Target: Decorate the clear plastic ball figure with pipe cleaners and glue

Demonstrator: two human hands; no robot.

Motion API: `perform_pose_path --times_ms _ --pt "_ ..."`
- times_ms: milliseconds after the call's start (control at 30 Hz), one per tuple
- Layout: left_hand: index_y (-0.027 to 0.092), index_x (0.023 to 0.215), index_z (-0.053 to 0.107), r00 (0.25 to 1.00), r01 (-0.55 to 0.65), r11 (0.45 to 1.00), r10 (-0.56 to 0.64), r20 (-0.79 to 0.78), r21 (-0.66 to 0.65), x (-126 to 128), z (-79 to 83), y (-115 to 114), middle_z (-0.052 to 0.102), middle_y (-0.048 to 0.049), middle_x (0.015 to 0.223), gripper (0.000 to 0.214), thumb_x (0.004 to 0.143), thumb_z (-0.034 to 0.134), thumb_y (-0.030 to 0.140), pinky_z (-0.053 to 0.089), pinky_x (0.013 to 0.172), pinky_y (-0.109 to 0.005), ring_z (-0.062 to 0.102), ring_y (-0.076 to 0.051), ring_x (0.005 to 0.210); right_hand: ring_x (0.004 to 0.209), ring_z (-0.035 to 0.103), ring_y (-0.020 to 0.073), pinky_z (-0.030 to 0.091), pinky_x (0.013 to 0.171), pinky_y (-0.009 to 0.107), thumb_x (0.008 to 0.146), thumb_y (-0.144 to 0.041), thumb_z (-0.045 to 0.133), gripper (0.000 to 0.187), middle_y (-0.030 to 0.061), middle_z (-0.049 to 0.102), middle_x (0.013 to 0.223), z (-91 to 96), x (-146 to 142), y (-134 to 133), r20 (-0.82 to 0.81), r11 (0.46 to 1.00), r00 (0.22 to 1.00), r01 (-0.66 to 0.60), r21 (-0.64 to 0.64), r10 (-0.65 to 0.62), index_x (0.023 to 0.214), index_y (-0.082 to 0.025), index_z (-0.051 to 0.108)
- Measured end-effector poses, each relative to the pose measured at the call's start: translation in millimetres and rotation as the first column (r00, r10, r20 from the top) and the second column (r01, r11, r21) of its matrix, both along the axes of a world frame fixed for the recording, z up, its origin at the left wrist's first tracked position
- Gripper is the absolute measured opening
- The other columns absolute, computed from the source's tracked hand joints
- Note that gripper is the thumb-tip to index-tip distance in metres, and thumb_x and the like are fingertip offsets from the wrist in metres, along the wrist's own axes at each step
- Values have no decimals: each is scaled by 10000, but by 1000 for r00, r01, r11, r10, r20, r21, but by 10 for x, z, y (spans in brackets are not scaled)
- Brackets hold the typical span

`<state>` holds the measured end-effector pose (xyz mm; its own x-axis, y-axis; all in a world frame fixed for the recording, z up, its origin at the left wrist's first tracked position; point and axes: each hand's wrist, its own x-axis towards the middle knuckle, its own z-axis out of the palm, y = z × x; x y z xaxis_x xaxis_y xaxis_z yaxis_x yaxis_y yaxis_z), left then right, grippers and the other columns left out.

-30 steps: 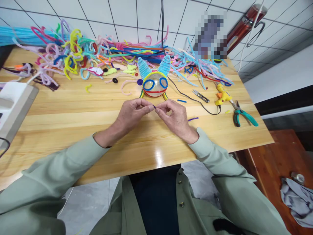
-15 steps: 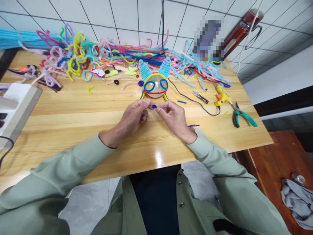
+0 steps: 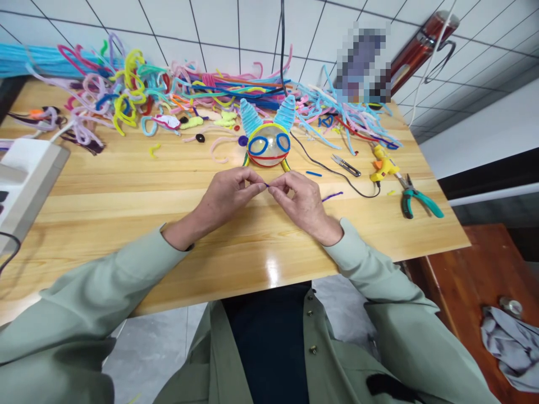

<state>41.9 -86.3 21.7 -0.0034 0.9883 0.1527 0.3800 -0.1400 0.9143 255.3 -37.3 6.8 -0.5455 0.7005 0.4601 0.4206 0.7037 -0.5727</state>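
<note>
My left hand (image 3: 227, 196) and my right hand (image 3: 301, 202) meet over the middle of the wooden table (image 3: 126, 191). Both pinch one purple pipe cleaner (image 3: 266, 184) between thumb and fingertips; its loose end (image 3: 332, 196) sticks out past my right hand. Just behind my fingers stands a clear ball figure (image 3: 268, 145) with blue ring eyes, a red mouth line and two light-blue coiled ears.
A tangle of coloured pipe cleaners (image 3: 168, 95) lines the table's far edge. To the right lie small snips (image 3: 346, 165), a yellow glue gun (image 3: 382, 165) with its black cord, and teal pliers (image 3: 415, 199). A white box (image 3: 25, 179) sits at the left edge.
The purple coil seen between my fingertips half a second ago is now pinched out of sight. The pipe cleaner's loose end has swung up and away from the table edge.
</note>
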Motion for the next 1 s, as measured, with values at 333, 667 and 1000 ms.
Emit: perform_pose_path --times_ms 333,667,1000 --pt "191 849 739 808 -89 963 220 547 -256 330 -121 -123 521 47 609 385 762 903 528 257 495 -269 368 -100 540 727 631 156 502 718 305 999 -248 739 135 -5 726 797 -4 -109 -125 -213 985 973 56 -165 -91 867 -229 720" --pt "185 956 766 979 -37 993 58 198 -109 103 -47 -28 674 -3 756 255 912 749 436 359 580 -282 483 -134 624 762 624 176 488 759 333 1024 -242 728 106 14 736 829 -8 1 17 -46 997 998 39 -60 -42 922 -222 748" --pt "191 869 739 984 61 998 -62 -165 -10 23 -15 -8 634 13 719 152 953 693 308 444 717 -289 576 -160 720 814 644 201 475 793 354 1067 -258 691 109 31 744 880 9 37 17 77 999 997 -30 24 28 979 -232 749"
